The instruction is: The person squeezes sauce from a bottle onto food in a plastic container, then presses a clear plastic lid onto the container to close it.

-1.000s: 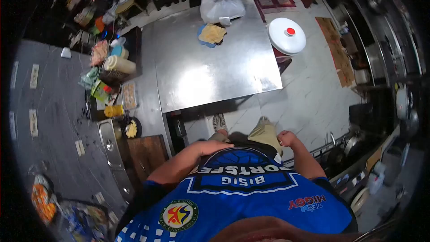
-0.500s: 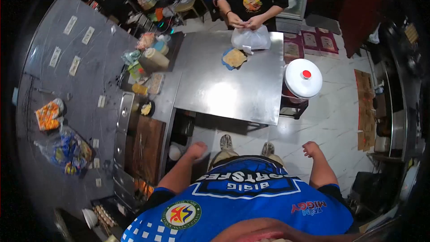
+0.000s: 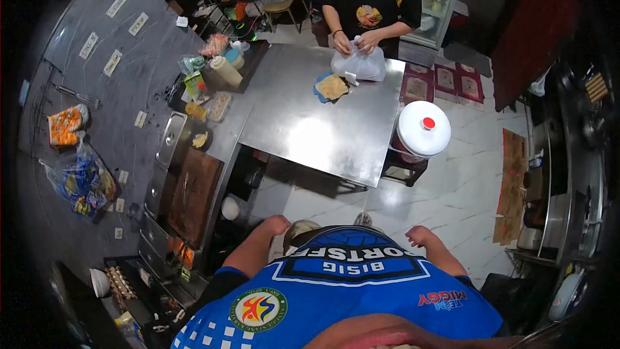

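Note:
My left hand [image 3: 276, 225] hangs low at my left side, near the worktop edge. Its fingers look curled in, and nothing shows in them. On the other side my right hand [image 3: 420, 236] hangs over the tiled floor, loosely closed with no object visible. Neither hand touches anything. Ahead of me stands a steel table [image 3: 278, 116]. A white plastic bag [image 3: 361, 66] rests at its far end, its top gripped by the two hands of a person in a black shirt. Beside the bag lies a yellowish folded cloth [image 3: 332, 88] on a blue one.
A white-lidded drink container [image 3: 423, 139] stands on a stool right of the table. Along the left counter are a wooden board [image 3: 195, 197], squeeze bottles [image 3: 226, 72], a whisk [image 3: 79, 95], an oven mitt [image 3: 66, 126] and a bag of packets [image 3: 81, 178]. Cardboard [image 3: 510, 187] lies on the floor.
My view and body have shifted, and the table sits slightly lower and further left. Both my hands have come closer to my body. The other person's hands still work at the bag's top.

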A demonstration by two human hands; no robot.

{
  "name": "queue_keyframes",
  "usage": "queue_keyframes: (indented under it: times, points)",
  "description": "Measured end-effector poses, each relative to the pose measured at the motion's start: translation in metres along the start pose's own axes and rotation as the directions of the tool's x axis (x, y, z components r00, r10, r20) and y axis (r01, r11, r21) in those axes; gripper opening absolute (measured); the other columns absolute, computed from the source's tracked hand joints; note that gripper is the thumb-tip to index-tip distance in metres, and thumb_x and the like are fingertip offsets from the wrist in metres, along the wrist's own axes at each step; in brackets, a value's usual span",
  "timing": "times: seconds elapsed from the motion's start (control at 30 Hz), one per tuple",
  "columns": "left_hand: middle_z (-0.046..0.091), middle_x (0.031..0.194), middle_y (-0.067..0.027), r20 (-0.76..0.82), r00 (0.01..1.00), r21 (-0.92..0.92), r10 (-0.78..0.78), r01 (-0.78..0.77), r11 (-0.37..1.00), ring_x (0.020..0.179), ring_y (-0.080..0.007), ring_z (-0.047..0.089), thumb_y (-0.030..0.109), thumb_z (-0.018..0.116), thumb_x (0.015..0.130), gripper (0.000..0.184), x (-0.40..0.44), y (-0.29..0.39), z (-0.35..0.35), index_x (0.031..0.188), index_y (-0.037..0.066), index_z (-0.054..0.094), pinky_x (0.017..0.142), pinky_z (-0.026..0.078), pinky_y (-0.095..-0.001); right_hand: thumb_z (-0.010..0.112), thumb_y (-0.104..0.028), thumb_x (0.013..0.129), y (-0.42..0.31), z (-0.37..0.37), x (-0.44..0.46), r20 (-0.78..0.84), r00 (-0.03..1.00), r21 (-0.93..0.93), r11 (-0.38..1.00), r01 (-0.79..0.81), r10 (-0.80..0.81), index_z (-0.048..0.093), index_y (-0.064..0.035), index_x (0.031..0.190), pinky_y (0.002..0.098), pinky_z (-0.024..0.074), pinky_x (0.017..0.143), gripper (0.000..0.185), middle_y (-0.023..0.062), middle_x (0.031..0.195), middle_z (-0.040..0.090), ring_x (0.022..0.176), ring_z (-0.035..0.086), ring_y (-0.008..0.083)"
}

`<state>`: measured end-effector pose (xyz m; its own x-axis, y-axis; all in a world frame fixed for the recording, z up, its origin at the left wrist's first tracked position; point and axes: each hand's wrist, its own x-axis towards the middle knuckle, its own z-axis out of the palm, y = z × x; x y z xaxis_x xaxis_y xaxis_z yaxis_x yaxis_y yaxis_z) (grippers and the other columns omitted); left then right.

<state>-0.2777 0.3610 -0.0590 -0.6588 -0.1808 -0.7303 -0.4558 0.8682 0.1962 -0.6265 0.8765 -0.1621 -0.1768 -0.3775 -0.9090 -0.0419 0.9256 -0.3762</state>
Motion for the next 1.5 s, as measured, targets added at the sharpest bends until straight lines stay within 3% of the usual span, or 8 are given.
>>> queue_keyframes:
  times: [0.23, 0.27, 0.37, 0.8, 0.97, 1.03, 1.23, 1.5]
  points:
    - [0.072, 0.113, -0.0183, -0.115, 0.977, -0.704, -0.181, 0.048, 0.709, 0.108, -0.0348, 0.067, 0.041, 0.061, 0.091, 0.042, -0.025, 0.066, -0.013, 0.113, 0.006, 0.072, 0.097, 0.052, -0.0411, 0.059, -0.034, 0.097, -0.002, -0.043, 0.005, -0.033, 0.979, -0.190, 0.963, 0.190, -0.200, 0.064, -0.0045, 0.119, 0.0377, 0.0563, 0.059, 0.037, 0.0130, 0.110, 0.072, 0.080, 0.074, 0.0231]
    - [0.072, 0.113, -0.0183, -0.119, 0.976, -0.708, -0.184, 0.046, 0.705, 0.108, -0.0348, 0.067, 0.041, 0.061, 0.091, 0.042, -0.025, 0.064, -0.001, 0.113, 0.006, 0.072, 0.097, 0.052, -0.0411, 0.060, -0.033, 0.096, -0.040, -0.054, -0.035, -0.114, 0.991, 0.070, 0.996, -0.059, 0.067, 0.063, -0.0048, 0.122, 0.0388, 0.0563, 0.062, 0.038, 0.0130, 0.108, 0.072, 0.077, 0.073, 0.0231]
    - [0.072, 0.112, -0.0194, -0.247, 0.946, -0.611, -0.210, 0.015, 0.791, 0.104, -0.0350, 0.068, 0.038, 0.067, 0.088, 0.040, -0.030, 0.053, 0.031, 0.112, 0.007, 0.073, 0.094, 0.053, -0.0398, 0.060, -0.031, 0.096, 0.018, -0.084, 0.022, -0.154, 0.954, -0.111, 0.964, 0.244, -0.259, 0.063, -0.0068, 0.122, 0.0396, 0.0561, 0.063, 0.036, 0.0126, 0.104, 0.072, 0.074, 0.072, 0.0226]
    - [0.069, 0.123, -0.0204, 0.116, 0.983, -0.179, -0.144, 0.163, 0.970, 0.114, -0.0369, 0.065, 0.043, 0.059, 0.088, 0.044, -0.021, -0.007, 0.082, 0.113, 0.010, 0.074, 0.099, 0.050, -0.0443, 0.061, -0.032, 0.097, -0.040, -0.023, -0.050, -0.091, 0.991, 0.188, 0.979, -0.085, 0.103, 0.064, -0.0065, 0.119, 0.0394, 0.0555, 0.060, 0.034, 0.0115, 0.108, 0.072, 0.079, 0.072, 0.0230]
    - [0.071, 0.111, -0.0193, 0.171, 0.976, 0.122, 0.134, -0.156, 0.980, 0.111, -0.0358, 0.066, 0.036, 0.062, 0.084, 0.036, -0.027, 0.009, 0.042, 0.106, 0.011, 0.076, 0.094, 0.052, -0.0461, 0.060, -0.032, 0.096, -0.003, -0.008, -0.032, -0.078, 0.984, 0.207, 0.968, -0.141, 0.160, 0.066, -0.0055, 0.116, 0.0390, 0.0547, 0.058, 0.034, 0.0110, 0.106, 0.072, 0.077, 0.071, 0.0226]
    - [0.072, 0.105, -0.0190, 0.085, 0.954, 0.079, 0.287, -0.294, 0.953, 0.106, -0.0359, 0.067, 0.035, 0.063, 0.082, 0.034, -0.022, -0.008, 0.050, 0.102, 0.011, 0.076, 0.090, 0.053, -0.0461, 0.061, -0.033, 0.096, 0.046, -0.012, 0.016, -0.004, 0.982, -0.052, 0.981, 0.188, -0.188, 0.065, -0.0062, 0.117, 0.0387, 0.0540, 0.058, 0.034, 0.0102, 0.107, 0.072, 0.077, 0.071, 0.0234]
    - [0.075, 0.103, -0.0132, 0.003, 0.979, -0.653, -0.204, 0.156, 0.741, 0.092, -0.0273, 0.071, 0.035, 0.063, 0.089, 0.034, -0.032, 0.000, 0.019, 0.106, 0.008, 0.076, 0.084, 0.054, -0.0372, 0.060, -0.033, 0.097, -0.030, -0.032, -0.030, -0.106, 0.992, 0.123, 0.991, -0.048, 0.061, 0.063, -0.0064, 0.121, 0.0390, 0.0540, 0.061, 0.036, 0.0100, 0.106, 0.071, 0.079, 0.072, 0.0244]
    - [0.075, 0.102, -0.0137, -0.022, 0.990, -0.586, -0.142, 0.102, 0.804, 0.090, -0.0259, 0.071, 0.037, 0.063, 0.092, 0.036, -0.018, -0.057, 0.017, 0.107, 0.006, 0.075, 0.082, 0.055, -0.0386, 0.062, -0.032, 0.095, -0.122, -0.025, -0.022, -0.174, 0.980, 0.162, 0.984, -0.069, 0.097, 0.064, -0.0047, 0.119, 0.0389, 0.0548, 0.057, 0.037, 0.0112, 0.103, 0.073, 0.076, 0.073, 0.0228]
